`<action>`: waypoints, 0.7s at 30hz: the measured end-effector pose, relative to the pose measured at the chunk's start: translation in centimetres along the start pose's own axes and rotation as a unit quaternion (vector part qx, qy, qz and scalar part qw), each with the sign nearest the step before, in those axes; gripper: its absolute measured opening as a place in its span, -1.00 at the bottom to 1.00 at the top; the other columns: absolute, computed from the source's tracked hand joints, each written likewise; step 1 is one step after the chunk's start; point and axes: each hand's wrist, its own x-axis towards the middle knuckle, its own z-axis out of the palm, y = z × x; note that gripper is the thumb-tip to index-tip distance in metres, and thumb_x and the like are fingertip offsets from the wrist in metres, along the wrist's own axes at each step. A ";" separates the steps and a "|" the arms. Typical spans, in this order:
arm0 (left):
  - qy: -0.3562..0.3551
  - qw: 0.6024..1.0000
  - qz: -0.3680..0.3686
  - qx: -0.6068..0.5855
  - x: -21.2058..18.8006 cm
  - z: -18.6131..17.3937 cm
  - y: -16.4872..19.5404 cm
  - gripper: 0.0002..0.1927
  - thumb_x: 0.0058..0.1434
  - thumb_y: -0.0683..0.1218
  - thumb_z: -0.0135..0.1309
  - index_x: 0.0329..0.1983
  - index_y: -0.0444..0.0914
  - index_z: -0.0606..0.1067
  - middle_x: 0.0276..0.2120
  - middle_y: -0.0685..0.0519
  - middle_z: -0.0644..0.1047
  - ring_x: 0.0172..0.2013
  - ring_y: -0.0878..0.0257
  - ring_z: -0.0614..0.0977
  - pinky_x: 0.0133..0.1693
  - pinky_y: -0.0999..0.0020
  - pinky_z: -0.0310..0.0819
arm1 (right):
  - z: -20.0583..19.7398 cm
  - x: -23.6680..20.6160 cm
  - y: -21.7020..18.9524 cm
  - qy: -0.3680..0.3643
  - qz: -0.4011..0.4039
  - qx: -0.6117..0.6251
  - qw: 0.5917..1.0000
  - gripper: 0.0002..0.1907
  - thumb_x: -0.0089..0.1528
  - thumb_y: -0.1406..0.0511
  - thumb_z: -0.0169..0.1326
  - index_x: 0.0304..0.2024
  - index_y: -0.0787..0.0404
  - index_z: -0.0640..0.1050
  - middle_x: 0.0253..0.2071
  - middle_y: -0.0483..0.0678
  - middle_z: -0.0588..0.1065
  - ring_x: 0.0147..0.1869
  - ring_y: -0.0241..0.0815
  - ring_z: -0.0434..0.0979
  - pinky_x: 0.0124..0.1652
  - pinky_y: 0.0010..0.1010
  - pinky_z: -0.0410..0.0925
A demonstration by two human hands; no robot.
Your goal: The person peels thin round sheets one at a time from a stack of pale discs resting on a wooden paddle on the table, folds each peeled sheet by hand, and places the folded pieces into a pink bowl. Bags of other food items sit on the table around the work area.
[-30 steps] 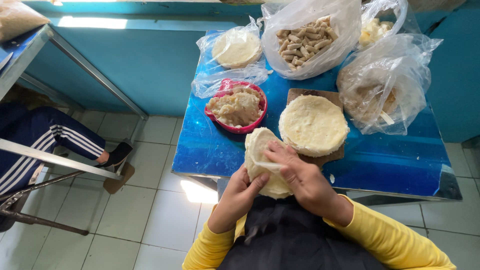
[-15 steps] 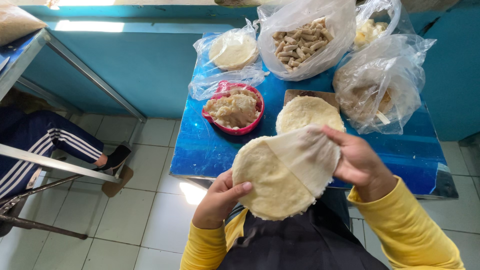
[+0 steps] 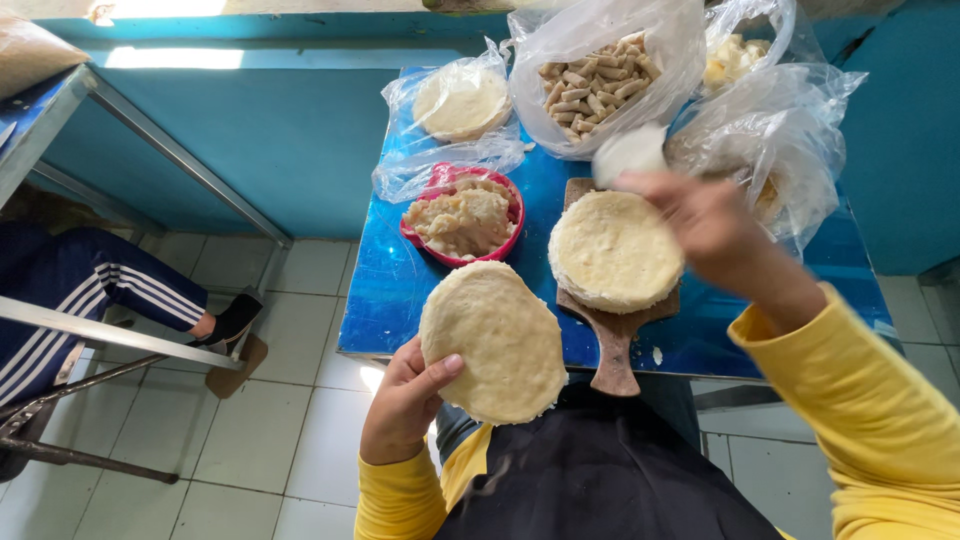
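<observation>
The left hand (image 3: 405, 400) grips a dough round (image 3: 492, 340) by its edge, thumb on top, just off the blue bench (image 3: 385, 290). The right hand (image 3: 700, 215), blurred, pinches a white sheet (image 3: 628, 152) above the stack (image 3: 615, 250) on the board (image 3: 615, 345).

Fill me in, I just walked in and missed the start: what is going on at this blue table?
A person in yellow sleeves holds a flat round of dough in the left hand. The right hand, blurred, is raised over a stack of dough rounds on a wooden board, holding something pale I cannot make out. A red bowl of filling and plastic bags of food sit on the table.
</observation>
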 end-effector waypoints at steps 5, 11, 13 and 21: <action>-0.001 1.000 0.003 0.019 0.4 0.6 0.1 -0.44 0.26 -0.18 0.13 0.30 -0.46 0.34 0.08 -0.11 0.58 0.07 0.17 0.61 0.10 0.27 0.47 | 5.6 -3.1 -0.3 -0.092 0.011 -0.077 0.993 -0.58 0.36 0.23 -0.06 0.24 0.23 0.49 0.28 0.17 0.44 0.42 0.13 0.33 0.33 -0.05 0.14; 0.000 0.999 0.020 0.039 0.6 1.7 -0.1 -0.43 0.30 -0.15 0.12 0.34 -0.44 0.33 0.13 -0.10 0.57 0.11 0.19 0.59 0.14 0.26 0.46 | 5.8 -3.9 -0.2 -0.078 0.046 -0.050 0.995 -0.56 0.38 0.23 -0.07 0.28 0.21 0.46 0.31 0.11 0.44 0.48 0.10 0.30 0.38 -0.04 0.12; 0.009 0.998 0.027 0.051 0.9 2.2 -0.4 -0.44 0.31 -0.15 0.11 0.34 -0.45 0.33 0.13 -0.10 0.57 0.12 0.19 0.59 0.16 0.26 0.45 | 6.1 -4.0 -0.8 -0.080 0.041 -0.064 0.994 -0.55 0.37 0.22 -0.06 0.28 0.22 0.46 0.32 0.11 0.43 0.48 0.12 0.29 0.37 -0.02 0.11; -0.043 0.999 0.002 0.033 2.0 3.2 -2.8 -0.31 0.25 -0.21 0.09 0.44 -0.36 0.18 0.23 -0.08 0.48 0.19 0.17 0.54 0.19 0.23 0.42 | 5.7 -4.6 -5.4 0.033 -0.055 -0.091 0.994 -0.40 0.18 0.12 0.24 0.20 0.28 0.51 0.28 0.22 0.42 0.40 0.22 0.37 0.32 0.02 0.20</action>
